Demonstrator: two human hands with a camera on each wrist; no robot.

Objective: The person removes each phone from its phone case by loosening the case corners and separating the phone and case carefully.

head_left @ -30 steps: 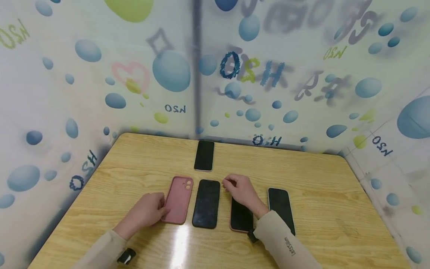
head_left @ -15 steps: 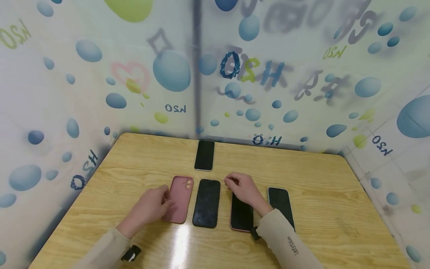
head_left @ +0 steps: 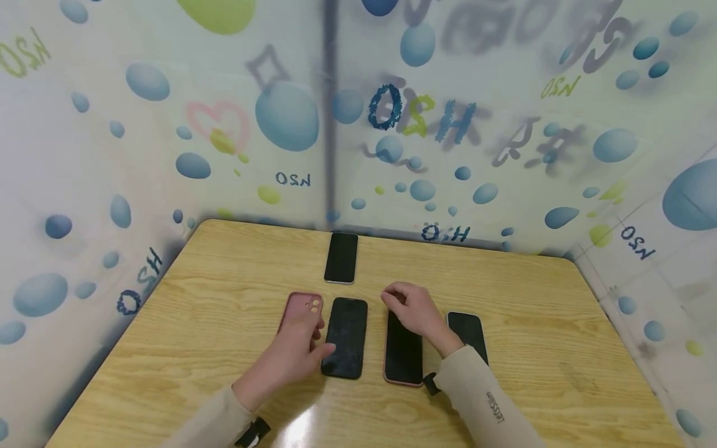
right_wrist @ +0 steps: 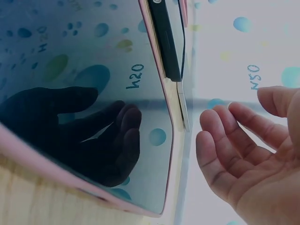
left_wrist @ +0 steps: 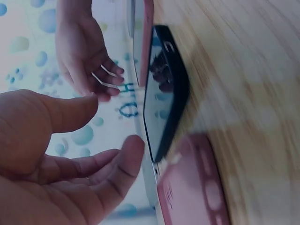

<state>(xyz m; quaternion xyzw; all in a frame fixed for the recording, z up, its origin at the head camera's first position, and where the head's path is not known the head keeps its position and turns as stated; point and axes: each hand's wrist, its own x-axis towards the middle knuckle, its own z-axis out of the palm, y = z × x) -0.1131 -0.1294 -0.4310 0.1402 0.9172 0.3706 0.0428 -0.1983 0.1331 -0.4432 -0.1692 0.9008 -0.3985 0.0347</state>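
Note:
My left hand [head_left: 288, 351] hovers over the lower part of an empty pink phone case [head_left: 297, 306], its thumb at the left edge of a black phone [head_left: 348, 333]. In the left wrist view its thumb and fingers are apart, with nothing between them, above the black phone [left_wrist: 176, 101] and the pink case [left_wrist: 190, 197]. My right hand [head_left: 413, 309], fingers loosely bent and holding nothing, is over the top end of a pink-edged phone [head_left: 404, 358]. The right wrist view shows that hand [right_wrist: 248, 159] reflected in the pink-edged phone's dark screen [right_wrist: 93, 61].
Another dark phone [head_left: 341, 258] lies near the back edge of the wooden table [head_left: 532, 348]. To the right, a light-edged phone [head_left: 468, 333] is partly covered by the right sleeve [head_left: 482, 392]. A wall printed with bubbles [head_left: 252, 199] stands close behind the table.
My left hand has left the pink case's left edge and moved right across it to the black phone. The right hand has shifted slightly to the right.

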